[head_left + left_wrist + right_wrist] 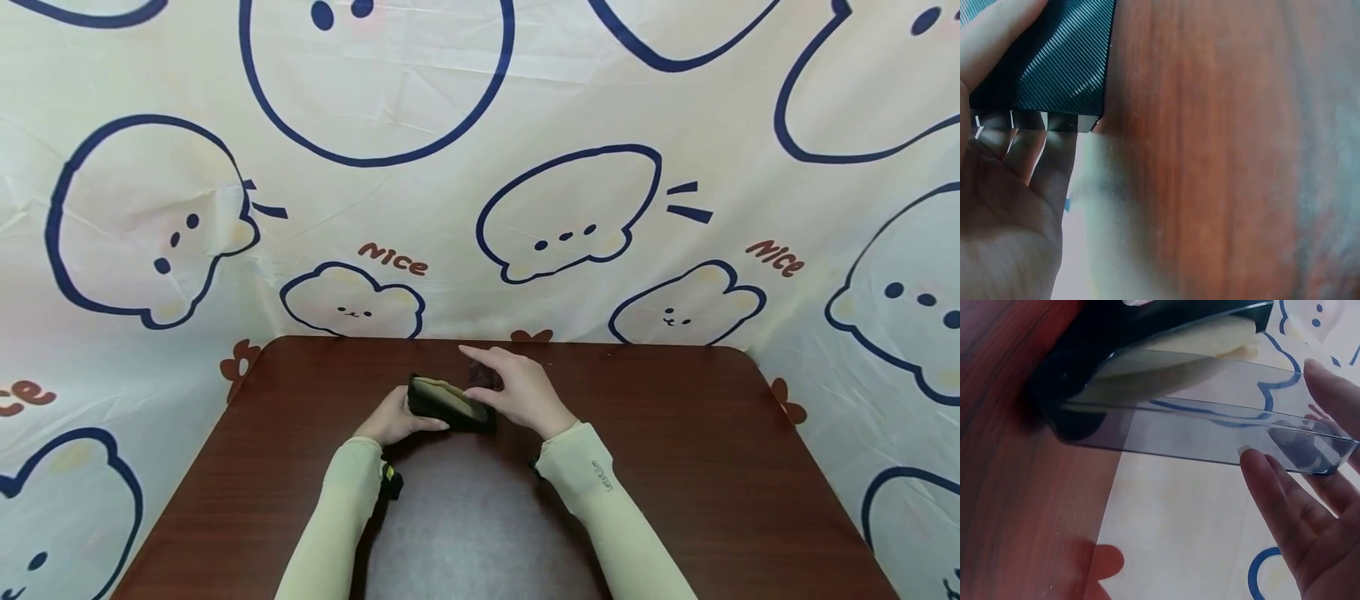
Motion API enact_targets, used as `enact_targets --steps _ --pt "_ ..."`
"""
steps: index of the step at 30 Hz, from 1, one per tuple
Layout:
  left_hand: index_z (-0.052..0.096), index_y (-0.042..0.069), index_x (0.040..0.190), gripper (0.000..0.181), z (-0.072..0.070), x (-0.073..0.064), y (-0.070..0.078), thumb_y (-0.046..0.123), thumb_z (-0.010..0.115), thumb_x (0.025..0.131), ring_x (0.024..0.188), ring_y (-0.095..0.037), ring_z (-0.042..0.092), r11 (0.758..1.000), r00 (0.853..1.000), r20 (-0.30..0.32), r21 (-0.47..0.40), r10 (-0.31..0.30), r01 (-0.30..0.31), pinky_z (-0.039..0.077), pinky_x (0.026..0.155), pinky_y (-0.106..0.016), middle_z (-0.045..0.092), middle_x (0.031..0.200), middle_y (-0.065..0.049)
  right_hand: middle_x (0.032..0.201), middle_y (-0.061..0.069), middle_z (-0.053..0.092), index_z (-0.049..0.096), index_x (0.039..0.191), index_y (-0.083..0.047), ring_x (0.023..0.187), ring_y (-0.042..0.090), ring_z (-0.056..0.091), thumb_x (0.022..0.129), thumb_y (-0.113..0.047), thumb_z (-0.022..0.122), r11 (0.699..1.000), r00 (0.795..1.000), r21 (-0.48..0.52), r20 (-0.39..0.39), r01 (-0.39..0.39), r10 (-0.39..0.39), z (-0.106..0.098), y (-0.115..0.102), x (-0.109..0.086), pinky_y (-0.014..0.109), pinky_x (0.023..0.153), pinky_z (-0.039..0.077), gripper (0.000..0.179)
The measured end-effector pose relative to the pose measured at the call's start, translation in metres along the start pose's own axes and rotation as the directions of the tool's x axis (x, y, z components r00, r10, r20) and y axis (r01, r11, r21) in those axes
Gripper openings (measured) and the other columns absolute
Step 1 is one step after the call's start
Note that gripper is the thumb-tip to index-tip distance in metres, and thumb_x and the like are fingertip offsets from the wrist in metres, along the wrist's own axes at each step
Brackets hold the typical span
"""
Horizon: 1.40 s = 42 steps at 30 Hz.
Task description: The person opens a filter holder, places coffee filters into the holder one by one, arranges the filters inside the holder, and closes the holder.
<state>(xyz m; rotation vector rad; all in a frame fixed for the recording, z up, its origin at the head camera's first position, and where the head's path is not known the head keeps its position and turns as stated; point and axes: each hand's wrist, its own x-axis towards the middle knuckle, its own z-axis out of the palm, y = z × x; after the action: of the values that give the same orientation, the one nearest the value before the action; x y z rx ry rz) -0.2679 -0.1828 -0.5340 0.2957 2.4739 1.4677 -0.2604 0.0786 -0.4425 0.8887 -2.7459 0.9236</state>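
My left hand (395,419) holds a black case (1066,69) by its left end. Its thumb lies over the ribbed face and the other fingers sit along the far side. The case has a smoky clear lid (1191,434) that swings out from one end and stands wide open. Inside is a pale yellowish curved piece (1210,340) with a fine-toothed edge, partly hidden by the case. My right hand (525,392) has the free end of the lid between thumb and fingers, with fingertips at its lower edge in the right wrist view.
The case is held over the far part of a dark brown wooden table (675,467). Close behind the table's far edge hangs a pale curtain (450,208) printed with cartoon animals, which also runs down both sides.
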Motion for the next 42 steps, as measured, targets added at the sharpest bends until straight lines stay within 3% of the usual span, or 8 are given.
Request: enact_targets --steps 5,14,22,32,42 --pt "0.07 0.022 0.13 0.055 0.002 0.0 0.0 0.028 0.092 0.08 0.112 -0.019 0.067 1.0 1.0 0.003 -0.002 0.013 -0.013 0.048 0.107 -0.053 0.073 0.123 0.0 0.121 -0.005 0.069 0.052 0.153 -0.035 0.1 0.011 0.066 0.092 -0.036 0.08 0.999 1.0 -0.042 0.01 0.022 -0.021 0.006 -0.006 0.005 0.035 0.089 0.056 0.067" --pt "0.07 0.021 0.13 0.057 0.001 0.001 0.0 0.029 0.093 0.079 0.116 -0.02 0.066 1.0 1.0 -0.008 0.009 -0.002 0.002 0.046 0.109 -0.054 0.072 0.125 0.0 0.15 -0.003 0.059 0.048 0.156 -0.028 0.131 0.017 0.061 0.093 -0.037 0.079 1.0 0.999 -0.013 0.037 0.004 -0.004 0.016 -0.012 0.011 0.04 0.107 0.052 0.071" --pt "0.073 0.018 0.12 0.049 0.0 0.001 -0.001 0.032 0.093 0.078 0.107 -0.018 0.067 0.999 1.0 -0.014 0.029 -0.018 0.019 0.051 0.102 -0.049 0.075 0.115 0.0 0.15 -0.001 0.059 0.047 0.156 -0.025 0.131 0.017 0.061 0.095 -0.039 0.077 1.0 0.997 -0.017 0.073 0.005 -0.004 0.027 -0.017 0.017 0.04 0.108 0.051 0.07" --pt "0.073 0.014 0.124 0.049 0.0 0.002 -0.002 0.026 0.092 0.081 0.11 -0.02 0.068 0.999 1.0 -0.005 0.037 0.016 -0.016 0.052 0.101 -0.047 0.075 0.12 -0.003 0.144 0.0 0.063 0.048 0.155 -0.026 0.125 0.018 0.064 0.094 -0.04 0.077 0.997 0.997 -0.067 0.072 0.045 -0.04 0.038 -0.02 0.023 0.041 0.1 0.054 0.069" --pt "0.072 0.015 0.126 0.05 0.0 0.001 -0.001 0.024 0.092 0.08 0.11 -0.019 0.069 1.0 1.0 0.013 -0.008 0.008 -0.008 0.054 0.099 -0.043 0.074 0.122 -0.004 0.141 0.002 0.065 0.05 0.154 -0.025 0.122 0.02 0.064 0.094 -0.041 0.078 0.995 0.994 -0.088 0.1 0.044 -0.035 0.044 -0.024 0.028 0.043 0.097 0.055 0.068"
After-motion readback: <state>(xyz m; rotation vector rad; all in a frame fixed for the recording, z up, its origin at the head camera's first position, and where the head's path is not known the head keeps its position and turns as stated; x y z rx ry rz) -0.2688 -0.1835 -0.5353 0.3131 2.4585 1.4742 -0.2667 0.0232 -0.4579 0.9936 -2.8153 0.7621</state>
